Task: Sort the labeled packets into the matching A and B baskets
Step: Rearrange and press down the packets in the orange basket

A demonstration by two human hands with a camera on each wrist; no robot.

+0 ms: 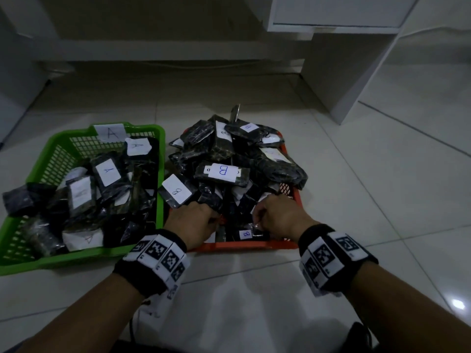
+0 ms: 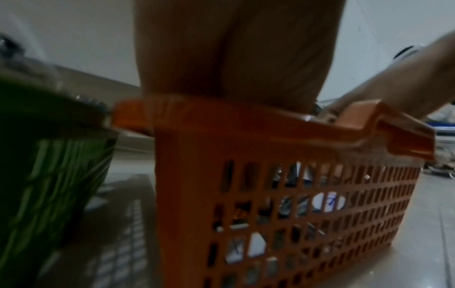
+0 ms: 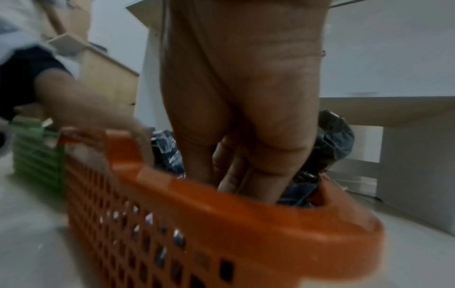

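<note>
Here, the green mesh basket, tagged A on its far wall, holds dark glossy packets with white A labels. Just beside it, the orange mesh basket is heaped above its rim with like packets labelled B. Both hands reach down over its near rim into the pile: the left hand with fingers bent down among the packets, its hold hidden; the right hand with fingers curled, apparently pinching a crinkled packet near a small B label
</note>
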